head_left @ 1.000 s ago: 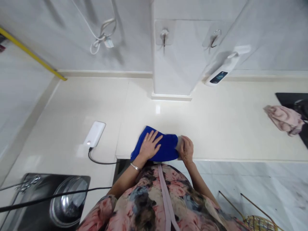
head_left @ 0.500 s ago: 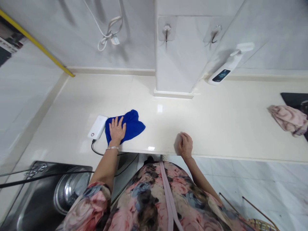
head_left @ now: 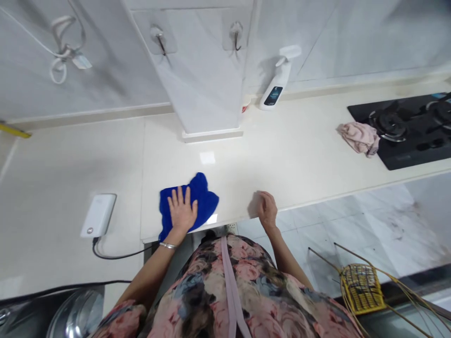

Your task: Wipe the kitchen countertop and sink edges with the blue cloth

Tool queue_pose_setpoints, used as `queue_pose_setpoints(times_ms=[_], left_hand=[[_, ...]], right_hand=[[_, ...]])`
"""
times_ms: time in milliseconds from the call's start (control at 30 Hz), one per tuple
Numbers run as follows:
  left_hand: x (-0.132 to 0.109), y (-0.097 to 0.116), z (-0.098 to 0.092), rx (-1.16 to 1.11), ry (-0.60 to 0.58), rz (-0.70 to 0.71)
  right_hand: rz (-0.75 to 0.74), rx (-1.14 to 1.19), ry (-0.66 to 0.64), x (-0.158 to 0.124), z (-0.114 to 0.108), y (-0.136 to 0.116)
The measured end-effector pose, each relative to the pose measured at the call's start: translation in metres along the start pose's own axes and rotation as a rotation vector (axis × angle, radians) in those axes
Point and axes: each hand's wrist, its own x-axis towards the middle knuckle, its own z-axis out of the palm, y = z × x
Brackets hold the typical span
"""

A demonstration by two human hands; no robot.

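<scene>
My left hand [head_left: 182,211] lies flat, fingers spread, on a blue cloth [head_left: 202,197] that is spread on the cream countertop [head_left: 299,155] near its front edge. My right hand [head_left: 267,210] rests curled on the counter's front edge to the right of the cloth, with nothing seen in it. A white power bank [head_left: 98,215] with a black cable lies to the left of the cloth, apart from it.
A white pillar [head_left: 200,75] with two hooks stands behind. Beside it is a white spray bottle [head_left: 276,84]. A pink rag [head_left: 357,136] lies next to a black gas hob [head_left: 408,126]. A steel sink bowl [head_left: 73,317] is lower left, a wicker basket [head_left: 362,288] lower right.
My left hand slid the blue cloth left toward the power bank, then back right a little. My right hand stayed on the counter edge. The view swung toward the hob.
</scene>
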Motion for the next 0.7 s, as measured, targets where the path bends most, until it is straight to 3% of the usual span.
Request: queue_pose_setpoints(times_ms=[133, 333, 467, 567, 633, 700], left_hand=[[-0.002, 0.061, 0.01, -0.032, -0.053, 0.247], [0.006, 0.134, 0.024, -0.122, -0.101, 0.564], [0.017, 0.181, 0.034, -0.206, -0.174, 0.745], [0.034, 0.214, 0.04, -0.322, -0.282, 0.903], [0.05, 0.229, 0.042, -0.496, -0.398, 0.934], [0.068, 0.234, 0.04, -0.691, -0.498, 0.878]], right_hand=[[0.063, -0.024, 0.088, 0.003, -0.024, 0.006], [0.02, 0.001, 0.174, 0.0, -0.036, -0.022], [-0.03, -0.021, 0.147, -0.012, -0.035, -0.04], [-0.032, -0.058, 0.103, -0.016, -0.035, -0.039], [0.0, -0.112, 0.091, -0.012, -0.036, -0.033], [0.05, -0.197, 0.081, -0.003, -0.037, -0.028]])
